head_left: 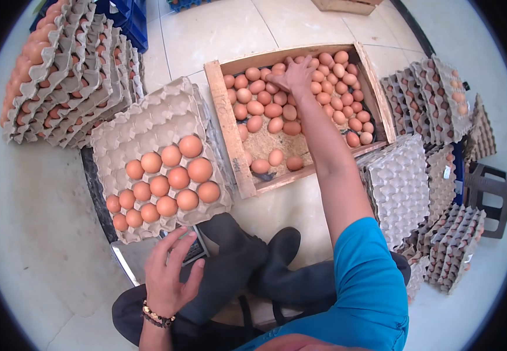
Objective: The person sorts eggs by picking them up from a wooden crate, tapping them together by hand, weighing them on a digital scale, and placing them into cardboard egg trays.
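A wooden crate (243, 153) full of brown eggs lies on the floor ahead, with sawdust showing at its near left. My right hand (293, 76) reaches into the far part of the crate, fingers spread over the eggs and touching them; what lies under the palm is hidden. On the left, a grey cardboard egg tray (126, 130) holds several brown eggs (178, 176) in its nearer rows. Its farther rows of cups hold none. My left hand (172, 272) hovers just below the tray's near edge, fingers apart, holding nothing. A scale (198, 248) with a display shows partly beneath the tray.
Tall stacks of filled egg trays (78, 76) stand at the far left. More filled trays (428, 99) are at the right, beside a stack of grey trays (396, 187). A dark plastic stool (487, 193) and a blue crate (126, 23) stand farther out.
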Demonstrator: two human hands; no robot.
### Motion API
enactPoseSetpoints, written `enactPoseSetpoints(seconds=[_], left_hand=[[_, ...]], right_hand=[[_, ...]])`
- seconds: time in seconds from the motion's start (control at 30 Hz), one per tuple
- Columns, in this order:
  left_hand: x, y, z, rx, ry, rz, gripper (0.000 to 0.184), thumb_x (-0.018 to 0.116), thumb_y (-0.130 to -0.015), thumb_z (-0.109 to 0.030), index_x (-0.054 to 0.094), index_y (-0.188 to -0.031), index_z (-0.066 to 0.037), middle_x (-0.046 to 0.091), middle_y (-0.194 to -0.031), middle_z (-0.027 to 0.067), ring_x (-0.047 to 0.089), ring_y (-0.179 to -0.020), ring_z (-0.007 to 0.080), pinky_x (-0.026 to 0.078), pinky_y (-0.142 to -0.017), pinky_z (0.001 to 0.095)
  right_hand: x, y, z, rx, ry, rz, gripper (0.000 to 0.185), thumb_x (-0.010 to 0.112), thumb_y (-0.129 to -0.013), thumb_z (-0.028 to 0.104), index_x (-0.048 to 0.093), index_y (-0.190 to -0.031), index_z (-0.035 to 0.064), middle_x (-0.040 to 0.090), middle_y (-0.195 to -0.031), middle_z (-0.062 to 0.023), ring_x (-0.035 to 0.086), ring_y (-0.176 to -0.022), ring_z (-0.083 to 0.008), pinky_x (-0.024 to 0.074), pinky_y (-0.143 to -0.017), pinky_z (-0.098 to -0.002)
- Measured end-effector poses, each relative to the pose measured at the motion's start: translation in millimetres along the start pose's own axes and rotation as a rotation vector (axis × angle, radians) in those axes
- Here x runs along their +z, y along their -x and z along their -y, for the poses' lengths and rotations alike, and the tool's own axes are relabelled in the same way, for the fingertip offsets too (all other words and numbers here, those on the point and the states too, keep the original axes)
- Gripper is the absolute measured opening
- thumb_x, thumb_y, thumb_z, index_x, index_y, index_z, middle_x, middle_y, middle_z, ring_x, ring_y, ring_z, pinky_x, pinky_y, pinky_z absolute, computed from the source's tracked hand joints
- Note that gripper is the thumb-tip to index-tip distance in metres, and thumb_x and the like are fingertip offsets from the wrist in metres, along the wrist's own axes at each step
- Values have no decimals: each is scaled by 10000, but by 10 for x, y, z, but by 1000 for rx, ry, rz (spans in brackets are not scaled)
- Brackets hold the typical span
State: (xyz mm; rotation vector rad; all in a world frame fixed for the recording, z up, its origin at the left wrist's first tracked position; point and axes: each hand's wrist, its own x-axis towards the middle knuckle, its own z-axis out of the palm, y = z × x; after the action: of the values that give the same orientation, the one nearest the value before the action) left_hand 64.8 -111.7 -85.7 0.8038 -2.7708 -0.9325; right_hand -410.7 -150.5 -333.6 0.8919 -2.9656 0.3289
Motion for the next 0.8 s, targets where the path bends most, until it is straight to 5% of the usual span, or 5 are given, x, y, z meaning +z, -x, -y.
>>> enactPoseSetpoints(seconds=[0.3, 0.5, 0.8], left_hand=[[38, -34, -42, 11, 30, 48, 414, 714, -788, -86, 621, -1188, -30, 609, -1209, 171, 646, -1011, 328, 521, -869, 414], [62, 18, 8, 45, 30, 25, 439, 743, -758, -93, 649, -1186, -85, 610, -1213, 108, 645, -963, 261, 519, -803, 380], [3, 47, 3, 55, 62, 13, 398, 732, -763, -79, 647, -1151, -60, 628, -1191, 123, 640, -997, 298, 518, -833, 399]], right_hand=[[-368, 160, 208, 235, -198, 181, 718, 738, -649, 390, 546, -1292, 135, 336, -1410, -281, 399, -1246, -464, 412, -1050, -465], [-300, 167, 217, 277, -250, 111, 696, 731, -649, 336, 554, -1288, 124, 387, -1386, -260, 454, -1229, -423, 436, -1037, -439], [-286, 71, 125, 347, -332, 118, 667, 719, -648, 256, 566, -1281, 109, 465, -1349, -228, 537, -1204, -362, 472, -1017, -400]])
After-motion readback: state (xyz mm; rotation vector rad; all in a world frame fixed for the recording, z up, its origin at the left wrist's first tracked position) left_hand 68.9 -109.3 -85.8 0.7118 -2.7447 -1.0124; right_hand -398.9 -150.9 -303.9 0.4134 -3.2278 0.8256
